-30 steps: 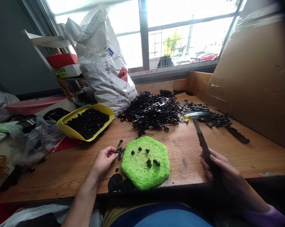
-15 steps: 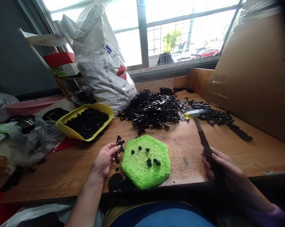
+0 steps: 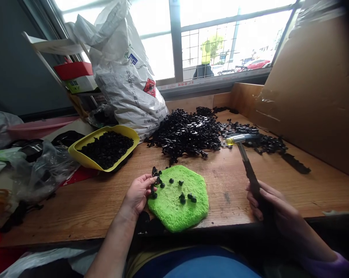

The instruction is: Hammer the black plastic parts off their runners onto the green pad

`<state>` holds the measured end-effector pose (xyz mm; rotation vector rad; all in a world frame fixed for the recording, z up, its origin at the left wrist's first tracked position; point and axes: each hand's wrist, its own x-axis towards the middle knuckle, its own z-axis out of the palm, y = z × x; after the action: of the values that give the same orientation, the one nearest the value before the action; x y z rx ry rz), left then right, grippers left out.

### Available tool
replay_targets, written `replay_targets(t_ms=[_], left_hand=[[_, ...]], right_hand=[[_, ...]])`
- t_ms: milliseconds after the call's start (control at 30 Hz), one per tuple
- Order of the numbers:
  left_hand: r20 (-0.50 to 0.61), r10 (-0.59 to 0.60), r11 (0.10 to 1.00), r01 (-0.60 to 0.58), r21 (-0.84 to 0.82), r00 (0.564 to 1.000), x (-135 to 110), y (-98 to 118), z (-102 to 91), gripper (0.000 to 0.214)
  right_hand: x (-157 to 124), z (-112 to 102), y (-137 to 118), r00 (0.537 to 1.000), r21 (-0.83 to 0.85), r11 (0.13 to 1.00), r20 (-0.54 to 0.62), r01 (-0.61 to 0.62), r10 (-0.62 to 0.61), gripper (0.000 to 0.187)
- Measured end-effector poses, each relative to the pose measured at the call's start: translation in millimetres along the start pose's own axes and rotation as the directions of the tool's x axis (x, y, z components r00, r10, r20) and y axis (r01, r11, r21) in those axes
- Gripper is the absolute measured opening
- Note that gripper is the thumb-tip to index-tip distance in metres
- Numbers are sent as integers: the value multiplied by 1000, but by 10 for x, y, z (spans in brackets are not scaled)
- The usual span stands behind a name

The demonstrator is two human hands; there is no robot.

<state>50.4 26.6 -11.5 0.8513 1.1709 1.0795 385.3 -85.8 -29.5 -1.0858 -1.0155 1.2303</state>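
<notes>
Between thumb and fingers, my left hand pinches a black plastic molded strip with small knobs, at the left edge of a fuzzy green hexagonal pad. Several small black plastic pieces lie on the pad. My right hand is wrapped round the dark handle of a hammer, held to the right of the pad. The hammer's shiny head points left and has a yellow face. Part of the strip is hidden behind my left fingers.
A big heap of black plastic parts lies at the back of the wooden table. A yellow scoop-like tray of small black pieces stands left, before a white sack. Cardboard stands at the right.
My left hand has moved right with the black strip, from beside the green pad to over its left edge. My right hand and the hammer have stayed nearly still.
</notes>
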Motion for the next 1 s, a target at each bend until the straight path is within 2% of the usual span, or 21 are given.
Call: replay_targets(t_ms=[133, 333, 467, 567, 667, 733, 833, 900, 1000], left_hand=[[-14, -10, 999, 9, -30, 1000, 10, -16, -6, 12], [1, 27, 999, -27, 44, 1000, -1, -26, 18, 19], [37, 85, 990, -88, 107, 996, -2, -33, 26, 23], [52, 93, 987, -99, 126, 994, 8, -30, 30, 24], [56, 98, 987, -104, 119, 994, 5, -25, 36, 25], [58, 110, 987, -116, 113, 992, -4, -28, 38, 25], [71, 134, 985, -140, 99, 989, -9, -40, 38, 25], [80, 137, 986, -143, 81, 987, -5, -49, 36, 26], [77, 131, 989, -136, 63, 988, 1, -56, 36, 28]], right_hand=[[-1, -3, -26, 1000, 8, 1000, 11, -21, 20, 27], [4, 28, -42, 999, -62, 998, -25, -31, 30, 25], [-33, 119, -107, 1000, -255, 967, -18, -11, 6, 24], [-11, 243, -186, 982, -505, 849, 172, 156, -78, 21], [82, 442, -231, 903, -639, 672, 415, 375, -109, 18], [160, 590, -244, 869, -705, 542, 484, 458, -104, 20], [241, 761, -294, 852, -771, 394, 520, 501, -65, 21], [247, 821, -355, 849, -776, 372, 524, 509, -68, 21], [208, 848, -410, 856, -741, 438, 488, 509, -170, 18]])
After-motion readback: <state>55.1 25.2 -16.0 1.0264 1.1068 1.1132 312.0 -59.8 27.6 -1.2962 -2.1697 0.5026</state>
